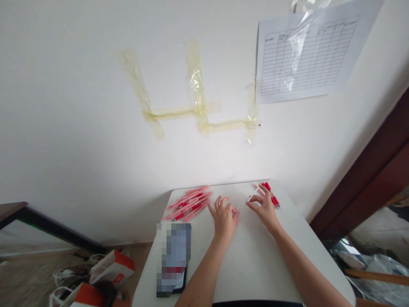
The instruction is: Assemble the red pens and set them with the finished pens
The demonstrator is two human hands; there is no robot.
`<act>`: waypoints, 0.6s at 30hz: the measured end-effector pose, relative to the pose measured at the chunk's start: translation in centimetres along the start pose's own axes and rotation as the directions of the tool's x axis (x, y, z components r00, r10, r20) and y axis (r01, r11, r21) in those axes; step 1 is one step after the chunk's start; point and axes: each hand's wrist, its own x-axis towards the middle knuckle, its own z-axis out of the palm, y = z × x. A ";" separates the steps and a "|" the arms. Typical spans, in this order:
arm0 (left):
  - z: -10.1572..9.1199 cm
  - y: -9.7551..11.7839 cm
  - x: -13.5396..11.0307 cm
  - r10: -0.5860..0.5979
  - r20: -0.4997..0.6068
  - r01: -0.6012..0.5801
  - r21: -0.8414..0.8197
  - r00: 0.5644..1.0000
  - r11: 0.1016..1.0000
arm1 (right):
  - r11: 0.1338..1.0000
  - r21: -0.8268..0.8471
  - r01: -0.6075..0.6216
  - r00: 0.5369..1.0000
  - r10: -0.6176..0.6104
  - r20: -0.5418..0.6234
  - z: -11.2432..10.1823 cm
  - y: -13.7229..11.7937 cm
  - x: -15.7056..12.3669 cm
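My left hand point(223, 219) is over the middle of the white table, its outer fingers raised and its thumb and index finger closed on a small pink pen part point(236, 216), mostly hidden by the fingers. To its right, my right hand point(265, 207) pinches a thin white stick point(253, 194), like a pen refill, tilted between thumb and fingers. Red and pink pens point(275, 202) lie beside and partly behind the right hand. A pile of pink pen barrels and red pens point(190, 202) lies left of my left hand.
The white table point(255, 264) stands against a wall point(96, 106) bearing yellowed tape and a printed sheet point(306, 59). A phone point(180, 283), partly blurred out, lies at the table's left edge. Paper bags point(111, 268) stand on the floor at left. Dark wood point(364, 183) rises at right.
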 end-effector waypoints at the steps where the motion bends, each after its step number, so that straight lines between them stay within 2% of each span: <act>1: -0.2 0.0 -0.1 -0.001 -0.011 0.002 0.041 1.000 0.999 | 1.000 -0.013 0.016 1.000 -0.016 -0.015 -0.2 0.0 0.1; 6: -0.8 0.0 -0.3 -0.034 -0.019 0.036 0.129 0.999 0.991 | 0.997 -0.063 0.040 0.996 -0.045 -0.074 -0.9 0.8 0.6; 12: -0.5 -0.2 -0.2 -0.030 0.049 0.026 0.091 0.998 0.996 | 0.993 -0.102 0.061 0.993 -0.070 -0.093 -1.1 1.3 0.9; 18: 0.0 0.0 -0.6 -0.024 0.043 0.020 0.085 0.999 0.996 | 0.989 -0.121 0.085 0.992 -0.095 -0.080 -1.0 1.3 0.9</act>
